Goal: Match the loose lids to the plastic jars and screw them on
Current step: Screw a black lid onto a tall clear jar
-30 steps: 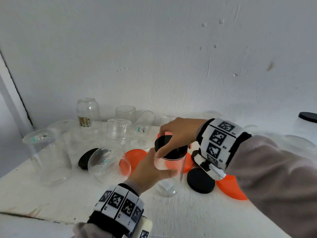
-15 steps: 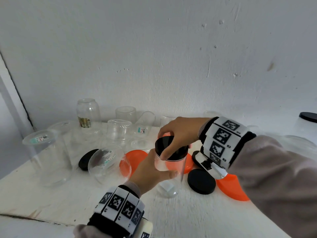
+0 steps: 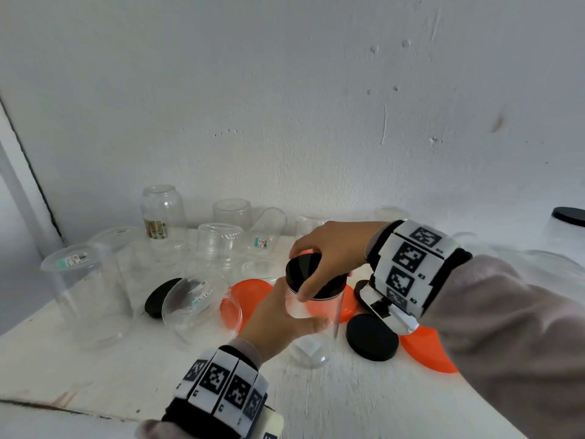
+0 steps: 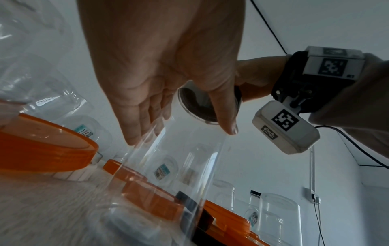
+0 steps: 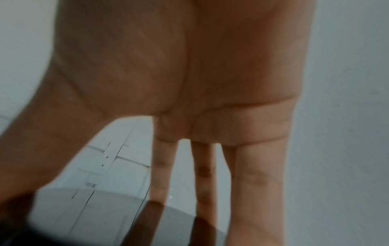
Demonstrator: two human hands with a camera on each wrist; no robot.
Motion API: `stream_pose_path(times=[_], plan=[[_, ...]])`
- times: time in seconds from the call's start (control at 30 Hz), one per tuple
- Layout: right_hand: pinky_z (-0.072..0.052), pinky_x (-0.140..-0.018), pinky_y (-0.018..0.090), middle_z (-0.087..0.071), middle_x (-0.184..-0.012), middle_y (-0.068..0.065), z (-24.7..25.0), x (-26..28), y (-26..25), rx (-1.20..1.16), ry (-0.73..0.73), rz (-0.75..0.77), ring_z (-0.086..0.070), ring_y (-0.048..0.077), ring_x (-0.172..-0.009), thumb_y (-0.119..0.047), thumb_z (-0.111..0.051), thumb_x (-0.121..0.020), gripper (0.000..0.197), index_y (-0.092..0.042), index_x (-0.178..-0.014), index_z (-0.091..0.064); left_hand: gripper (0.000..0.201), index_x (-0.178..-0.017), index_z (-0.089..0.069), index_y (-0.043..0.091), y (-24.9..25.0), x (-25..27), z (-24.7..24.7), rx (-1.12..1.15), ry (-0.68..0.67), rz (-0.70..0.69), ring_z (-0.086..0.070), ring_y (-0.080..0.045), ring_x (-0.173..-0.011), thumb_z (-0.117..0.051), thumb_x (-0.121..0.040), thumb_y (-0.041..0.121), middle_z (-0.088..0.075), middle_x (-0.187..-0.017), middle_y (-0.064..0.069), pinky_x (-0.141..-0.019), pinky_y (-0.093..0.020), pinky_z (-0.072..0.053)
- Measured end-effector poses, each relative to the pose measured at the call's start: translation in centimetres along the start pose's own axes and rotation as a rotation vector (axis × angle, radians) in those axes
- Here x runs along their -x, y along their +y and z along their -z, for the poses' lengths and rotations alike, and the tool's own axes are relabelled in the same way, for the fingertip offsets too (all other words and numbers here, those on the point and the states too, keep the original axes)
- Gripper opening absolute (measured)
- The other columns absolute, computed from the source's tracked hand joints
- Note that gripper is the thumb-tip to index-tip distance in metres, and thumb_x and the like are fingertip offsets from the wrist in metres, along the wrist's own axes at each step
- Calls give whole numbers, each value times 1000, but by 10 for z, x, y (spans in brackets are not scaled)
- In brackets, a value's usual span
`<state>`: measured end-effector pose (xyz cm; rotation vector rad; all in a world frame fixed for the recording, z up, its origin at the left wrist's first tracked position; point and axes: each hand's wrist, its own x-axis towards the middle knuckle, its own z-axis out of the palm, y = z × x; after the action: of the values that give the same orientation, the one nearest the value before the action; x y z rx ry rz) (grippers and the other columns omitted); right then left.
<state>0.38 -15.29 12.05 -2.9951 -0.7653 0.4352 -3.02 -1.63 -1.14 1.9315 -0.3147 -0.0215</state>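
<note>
Near the white table's middle, left hand wraps the light, slick clear jar at mid-wall while right hand fingers curl round its black lid rim, likely the best hold

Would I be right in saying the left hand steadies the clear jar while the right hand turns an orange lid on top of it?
Not quite: the lid under the right hand is black, as the head view shows. The left hand does steady the clear jar.
</note>
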Motion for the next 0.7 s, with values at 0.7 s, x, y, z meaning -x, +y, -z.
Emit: stream_pose_path(times=[0.7], plan=[[-52, -77, 32, -53, -115, -6, -6, -2, -1, 80, 18, -70, -58, 13, -92, -77, -62, -66, 75, -32, -124, -47, 80, -136, -37, 36, -3, -1, 0, 3, -3, 6, -44, 1, -113, -82, -69, 37, -49, -123, 23, -82, -11, -32]])
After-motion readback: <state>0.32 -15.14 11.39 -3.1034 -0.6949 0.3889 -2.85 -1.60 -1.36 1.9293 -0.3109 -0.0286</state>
